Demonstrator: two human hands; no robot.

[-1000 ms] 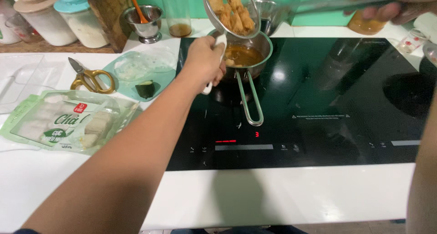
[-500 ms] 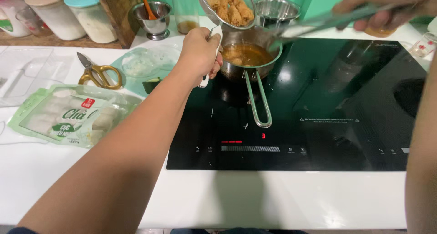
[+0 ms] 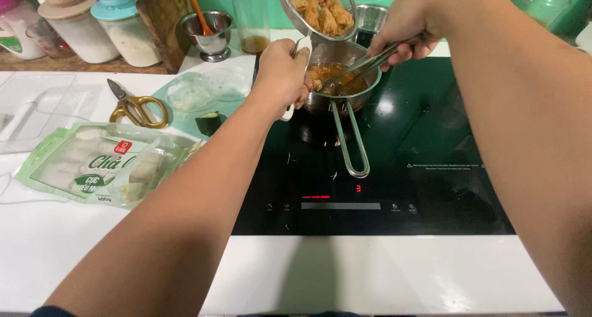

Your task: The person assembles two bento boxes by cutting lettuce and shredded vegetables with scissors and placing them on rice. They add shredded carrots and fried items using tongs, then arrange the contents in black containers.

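Strainer [image 3: 317, 8] in left hand [image 3: 282, 67] — above pot [image 3: 342, 86].

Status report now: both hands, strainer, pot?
Left hand holds strainer of fried pieces above pot. Right hand holds tongs in pot. Nothing blocking.

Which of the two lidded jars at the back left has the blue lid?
The right-hand jar, beside the wooden block; the other jar, further left, has a tan lid.

Golden-brown fried pieces [image 3: 320, 8]; black cooktop [image 3: 425, 144]; gold-handled scissors [image 3: 132, 104]; green packet [image 3: 102, 163]; white counter [image 3: 370, 274].
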